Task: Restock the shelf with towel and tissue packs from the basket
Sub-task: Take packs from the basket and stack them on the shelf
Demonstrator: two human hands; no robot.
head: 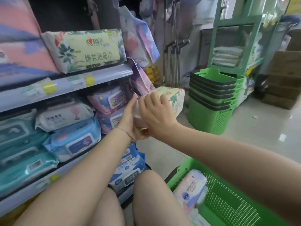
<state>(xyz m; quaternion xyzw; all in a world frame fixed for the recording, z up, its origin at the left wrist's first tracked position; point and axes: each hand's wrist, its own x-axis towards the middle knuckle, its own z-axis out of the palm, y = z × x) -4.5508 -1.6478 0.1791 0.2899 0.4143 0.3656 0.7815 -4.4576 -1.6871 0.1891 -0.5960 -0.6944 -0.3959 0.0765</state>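
A floral cream towel pack point(174, 99) hangs in mid-air beside the shelf's right end. Both hands hold it. My right hand point(156, 111) grips it from the top and near side. My left hand point(130, 121) supports its left end and underside, fingers pointing up. A matching floral pack point(84, 49) lies on the upper shelf point(104, 75). The green basket point(228, 206) sits at the lower right and holds a white and lilac tissue pack point(190, 188).
Lower shelves carry blue, teal, white and purple wipe packs point(73, 141). Purple packs point(138, 38) hang at the shelf end. A stack of green baskets point(211, 101) stands on the floor beyond, beside a green rack point(236, 38) and cardboard boxes point(285, 79). My knees are below.
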